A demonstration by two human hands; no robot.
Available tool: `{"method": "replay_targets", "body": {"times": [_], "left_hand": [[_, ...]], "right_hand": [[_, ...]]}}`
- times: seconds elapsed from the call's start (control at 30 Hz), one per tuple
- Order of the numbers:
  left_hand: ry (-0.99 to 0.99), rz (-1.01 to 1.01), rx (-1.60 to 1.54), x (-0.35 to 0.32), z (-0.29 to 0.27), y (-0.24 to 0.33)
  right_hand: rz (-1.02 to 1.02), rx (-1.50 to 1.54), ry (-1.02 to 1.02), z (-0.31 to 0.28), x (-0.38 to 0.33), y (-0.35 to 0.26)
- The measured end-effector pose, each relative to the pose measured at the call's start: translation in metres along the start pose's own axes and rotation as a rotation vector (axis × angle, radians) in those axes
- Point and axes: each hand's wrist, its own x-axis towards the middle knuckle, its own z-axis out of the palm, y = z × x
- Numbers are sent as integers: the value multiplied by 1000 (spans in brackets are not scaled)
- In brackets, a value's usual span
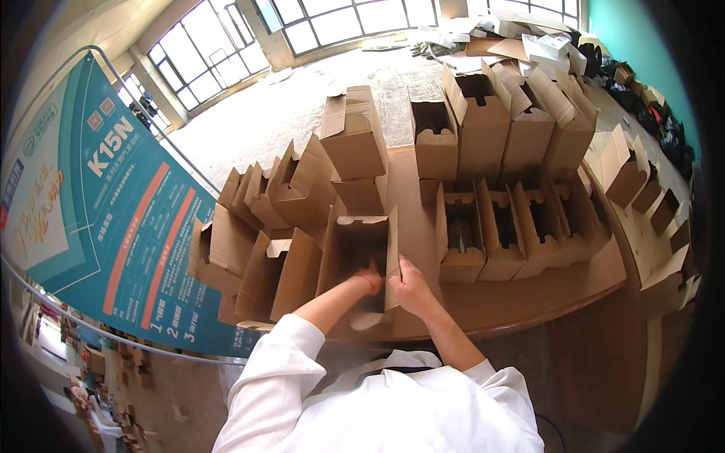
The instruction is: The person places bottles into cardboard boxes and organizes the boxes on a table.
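Note:
Near the table's front edge an open cardboard box stands in front of me. My left hand, with a red cord at the wrist, reaches down inside it. A finger or thumb points up and apart from the rest; the lower fingers are lost in the dark interior. My right hand is closed on the upper edge of the box's right wall, its thumb and fingers pressing the cardboard. Another open box sits just to the left, its walls upright.
Open boxes stand in rows on the right of the brown table; taller boxes rise behind them. Several more boxes crowd the left. A blue-green banner leans at the left edge. Cardboard scraps lie piled at the back.

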Motion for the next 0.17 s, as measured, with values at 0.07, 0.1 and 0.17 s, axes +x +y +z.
{"method": "replay_targets", "body": {"times": [0.07,0.1,0.17], "left_hand": [[12,-54,-122,-9,4,15],[-24,-14,-75,12,12,12],[28,151,-166,63,46,-30]], "right_hand": [[13,-18,16,-4,0,6],[23,-23,22,-7,0,7],[34,-19,-9,-3,-1,4]]}}
